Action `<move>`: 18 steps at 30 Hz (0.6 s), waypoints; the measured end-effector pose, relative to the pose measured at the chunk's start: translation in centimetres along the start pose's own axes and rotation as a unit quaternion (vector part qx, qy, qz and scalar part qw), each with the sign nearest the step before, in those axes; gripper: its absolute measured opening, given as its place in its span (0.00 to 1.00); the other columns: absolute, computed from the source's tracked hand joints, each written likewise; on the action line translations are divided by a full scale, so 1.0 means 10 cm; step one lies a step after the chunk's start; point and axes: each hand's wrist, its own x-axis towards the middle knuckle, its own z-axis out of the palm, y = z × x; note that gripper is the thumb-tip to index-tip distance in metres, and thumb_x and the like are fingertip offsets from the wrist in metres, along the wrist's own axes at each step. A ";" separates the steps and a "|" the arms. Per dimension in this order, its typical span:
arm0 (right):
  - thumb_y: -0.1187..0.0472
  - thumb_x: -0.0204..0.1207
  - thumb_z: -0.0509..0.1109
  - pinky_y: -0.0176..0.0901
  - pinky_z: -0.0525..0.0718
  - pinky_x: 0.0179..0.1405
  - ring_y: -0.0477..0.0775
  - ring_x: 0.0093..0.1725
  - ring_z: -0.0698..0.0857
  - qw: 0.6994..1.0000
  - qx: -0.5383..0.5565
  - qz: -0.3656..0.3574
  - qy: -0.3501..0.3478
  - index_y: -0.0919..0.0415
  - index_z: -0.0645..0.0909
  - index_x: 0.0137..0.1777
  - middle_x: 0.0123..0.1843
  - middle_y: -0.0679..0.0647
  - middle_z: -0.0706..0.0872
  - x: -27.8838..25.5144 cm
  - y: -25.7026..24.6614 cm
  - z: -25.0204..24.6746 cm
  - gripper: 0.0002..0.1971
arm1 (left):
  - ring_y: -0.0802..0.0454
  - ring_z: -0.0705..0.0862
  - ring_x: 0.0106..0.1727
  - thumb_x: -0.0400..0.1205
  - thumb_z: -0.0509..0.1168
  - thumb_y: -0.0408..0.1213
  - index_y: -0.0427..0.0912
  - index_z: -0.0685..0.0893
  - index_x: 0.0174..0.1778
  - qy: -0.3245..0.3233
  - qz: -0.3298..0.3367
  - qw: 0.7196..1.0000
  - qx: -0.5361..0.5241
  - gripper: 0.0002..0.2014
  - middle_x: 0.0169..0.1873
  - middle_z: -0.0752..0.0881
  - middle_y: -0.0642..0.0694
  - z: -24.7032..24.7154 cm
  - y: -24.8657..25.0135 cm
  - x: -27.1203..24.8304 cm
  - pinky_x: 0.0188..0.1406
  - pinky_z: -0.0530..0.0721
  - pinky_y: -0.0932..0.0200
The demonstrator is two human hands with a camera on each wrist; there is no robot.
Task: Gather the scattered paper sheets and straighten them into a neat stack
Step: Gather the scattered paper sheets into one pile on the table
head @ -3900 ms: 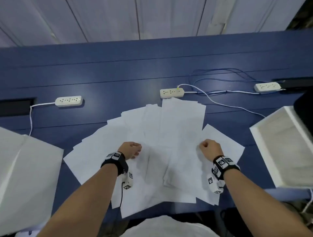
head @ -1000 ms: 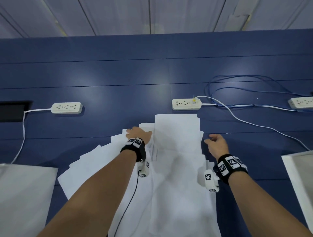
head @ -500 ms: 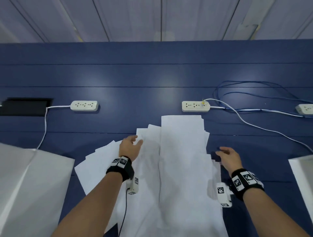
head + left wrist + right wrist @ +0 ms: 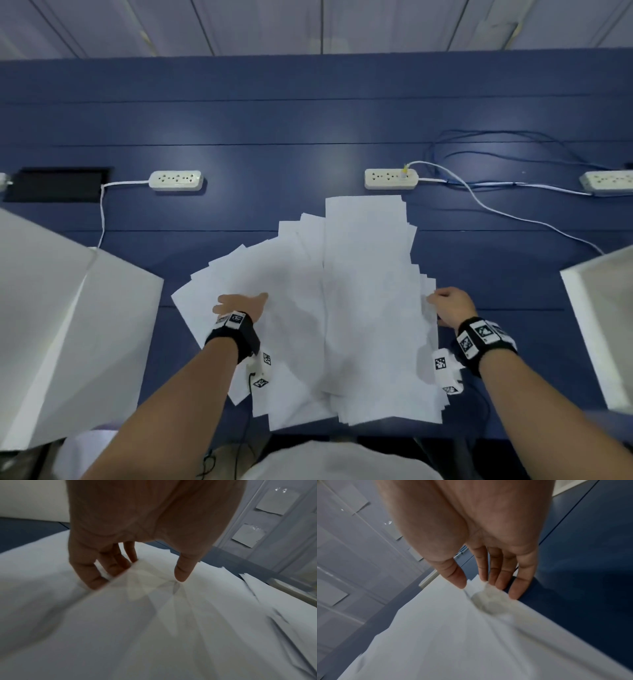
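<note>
Several white paper sheets (image 4: 366,308) lie on the blue table (image 4: 308,120). The right part forms a rough column, while the left part still fans out (image 4: 246,274). My left hand (image 4: 239,303) is on the fanned sheets. In the left wrist view the left hand (image 4: 137,577) has its fingers (image 4: 96,574) tucked under a lifted sheet edge and its thumb pressing on top. My right hand (image 4: 442,305) is at the column's right edge. In the right wrist view the right hand (image 4: 486,588) pinches the sheet edges, thumb above and fingers (image 4: 518,586) at the side.
Three white power strips (image 4: 175,180) (image 4: 391,178) (image 4: 606,181) lie behind the papers, with cables (image 4: 513,212) trailing to the right. A white board (image 4: 68,325) stands at the left and a white box (image 4: 603,325) at the right. A black slot (image 4: 58,183) is at the far left.
My left hand has moved left and nearer, from the top of the fan onto its lower left part. My right hand has closed in on the column's right edge.
</note>
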 end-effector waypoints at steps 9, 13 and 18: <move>0.59 0.69 0.76 0.47 0.84 0.47 0.61 0.50 0.88 0.999 -0.004 -0.030 -0.015 0.64 0.82 0.54 0.52 0.59 0.89 -0.07 -0.03 0.17 0.16 | 0.33 0.77 0.70 0.79 0.70 0.47 0.34 0.62 0.78 0.004 0.108 0.992 -0.059 0.37 0.75 0.68 0.34 0.45 0.55 -0.48 0.61 0.79 0.43; 0.62 0.67 0.80 0.55 0.88 0.53 0.62 0.47 0.89 0.999 0.016 -0.031 0.000 0.56 0.83 0.39 0.46 0.59 0.91 -0.08 0.10 -0.03 0.07 | 0.35 0.71 0.75 0.69 0.75 0.62 0.37 0.66 0.78 0.059 0.111 0.992 -0.006 0.48 0.73 0.71 0.37 0.26 0.45 -0.37 0.68 0.74 0.37; 0.54 0.62 0.86 0.60 0.89 0.55 0.59 0.49 0.90 0.999 0.005 -0.013 -0.035 0.55 0.81 0.47 0.48 0.54 0.90 -0.07 0.35 -0.10 0.18 | 0.34 0.71 0.72 0.55 0.81 0.69 0.36 0.60 0.78 0.032 0.097 0.994 0.041 0.64 0.69 0.69 0.35 0.23 0.16 -0.18 0.67 0.76 0.40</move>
